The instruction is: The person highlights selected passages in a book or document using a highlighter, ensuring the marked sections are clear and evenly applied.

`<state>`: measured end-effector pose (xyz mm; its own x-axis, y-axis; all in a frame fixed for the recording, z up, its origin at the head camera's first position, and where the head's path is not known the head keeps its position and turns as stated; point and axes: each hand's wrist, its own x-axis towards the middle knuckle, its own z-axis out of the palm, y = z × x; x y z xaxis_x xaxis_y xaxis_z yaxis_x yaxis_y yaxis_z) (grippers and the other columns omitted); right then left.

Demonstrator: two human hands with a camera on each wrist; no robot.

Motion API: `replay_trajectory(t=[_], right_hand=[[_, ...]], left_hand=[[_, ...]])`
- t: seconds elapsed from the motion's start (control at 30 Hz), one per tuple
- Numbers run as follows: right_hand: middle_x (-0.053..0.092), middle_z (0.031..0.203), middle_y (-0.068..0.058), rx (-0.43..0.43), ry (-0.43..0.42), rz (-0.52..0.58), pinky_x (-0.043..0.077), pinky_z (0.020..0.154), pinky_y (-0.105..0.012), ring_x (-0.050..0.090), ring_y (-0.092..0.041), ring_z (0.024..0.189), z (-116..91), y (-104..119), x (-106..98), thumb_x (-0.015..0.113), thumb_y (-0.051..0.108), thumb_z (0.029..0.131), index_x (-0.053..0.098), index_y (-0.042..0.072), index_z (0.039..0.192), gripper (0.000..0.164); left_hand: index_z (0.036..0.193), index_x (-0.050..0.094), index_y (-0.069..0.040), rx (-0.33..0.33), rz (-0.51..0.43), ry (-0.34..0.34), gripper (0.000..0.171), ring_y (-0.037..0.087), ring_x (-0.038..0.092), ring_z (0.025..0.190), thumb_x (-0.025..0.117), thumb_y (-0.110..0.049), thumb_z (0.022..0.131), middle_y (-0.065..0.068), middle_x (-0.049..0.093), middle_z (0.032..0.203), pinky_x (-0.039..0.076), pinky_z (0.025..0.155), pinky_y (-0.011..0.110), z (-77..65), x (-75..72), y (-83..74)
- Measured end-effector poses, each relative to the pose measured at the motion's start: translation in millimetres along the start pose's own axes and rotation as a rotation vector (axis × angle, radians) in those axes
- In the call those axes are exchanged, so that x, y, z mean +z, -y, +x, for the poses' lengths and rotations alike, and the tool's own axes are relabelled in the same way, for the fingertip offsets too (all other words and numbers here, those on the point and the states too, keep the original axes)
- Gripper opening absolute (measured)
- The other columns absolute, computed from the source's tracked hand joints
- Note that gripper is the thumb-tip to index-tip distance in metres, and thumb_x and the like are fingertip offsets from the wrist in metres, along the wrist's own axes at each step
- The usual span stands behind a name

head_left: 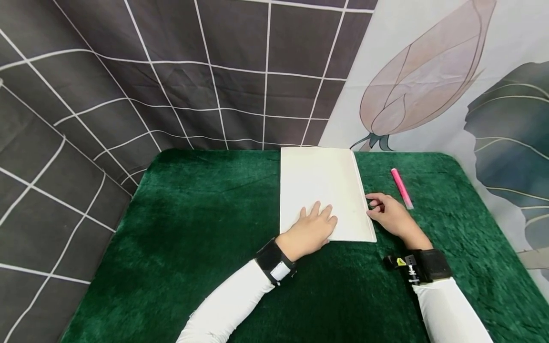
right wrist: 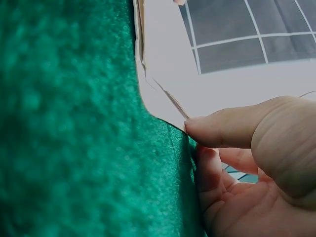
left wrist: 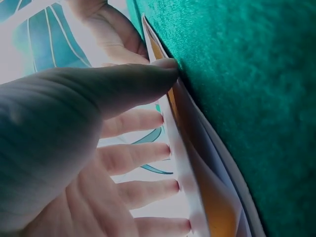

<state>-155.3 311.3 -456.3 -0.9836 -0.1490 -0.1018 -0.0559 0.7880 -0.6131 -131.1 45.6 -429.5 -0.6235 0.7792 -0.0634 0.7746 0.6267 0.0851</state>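
A flat white folder [head_left: 319, 176] lies on the green cloth, its long side running away from me. My left hand [head_left: 312, 230] rests on its near part, fingers straight and spread. In the left wrist view, the thumb [left wrist: 133, 84] reaches the near edge, where the layers gape and show an orange-brown inside. At the folder's right edge, my right hand [head_left: 388, 214] pinches the border with curled fingers. The right wrist view shows its thumb [right wrist: 217, 129] on the edge near a creased corner; part of the other fingers is hidden beneath.
A pink marker [head_left: 401, 186] with a clear end lies right of the folder, just beyond the right hand. Green plush cloth [head_left: 206, 214] covers the table. Behind it hang a dark gridded curtain [head_left: 240, 90] and a white one with a flower print [head_left: 420, 81].
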Motion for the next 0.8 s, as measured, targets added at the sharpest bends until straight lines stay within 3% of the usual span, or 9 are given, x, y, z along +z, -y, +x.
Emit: replay_trajectory(t=[0.3,0.57,0.8], right_hand=[[0.057,0.105,-0.02,0.001,-0.002,-0.003,0.046,0.074,-0.043,0.056,-0.029,0.088,0.3,-1.6,-0.1,0.06,0.007,0.092,0.048,-0.007,0.134,0.046],[0.057,0.104,-0.02,-0.009,-0.01,-0.007,0.045,0.073,-0.041,0.055,-0.028,0.086,0.3,-0.5,-0.5,0.058,0.005,0.091,0.05,-0.008,0.132,0.044],[0.058,0.107,-0.022,-0.004,-0.001,-0.022,0.044,0.074,-0.042,0.054,-0.03,0.088,1.2,-1.3,-1.4,0.053,0.002,0.091,0.05,-0.008,0.133,0.043]], left_hand=[[0.135,0.053,-0.01,0.025,0.019,-0.033,0.043,0.044,0.035,0.136,0.058,-0.028,0.097,0.019,0.041,0.15,0.045,0.096,0.063,-5.0,-0.4,-1.7],[0.143,0.044,-0.007,0.026,0.104,-0.049,0.053,0.044,0.036,0.135,0.06,-0.023,0.095,0.02,0.038,0.152,0.048,0.094,0.061,-11.5,-0.7,-6.6],[0.147,0.039,-0.006,0.019,0.103,-0.078,0.051,0.045,0.033,0.137,0.051,-0.022,0.1,0.02,0.033,0.155,0.047,0.095,0.061,-17.2,-4.0,-7.8]])
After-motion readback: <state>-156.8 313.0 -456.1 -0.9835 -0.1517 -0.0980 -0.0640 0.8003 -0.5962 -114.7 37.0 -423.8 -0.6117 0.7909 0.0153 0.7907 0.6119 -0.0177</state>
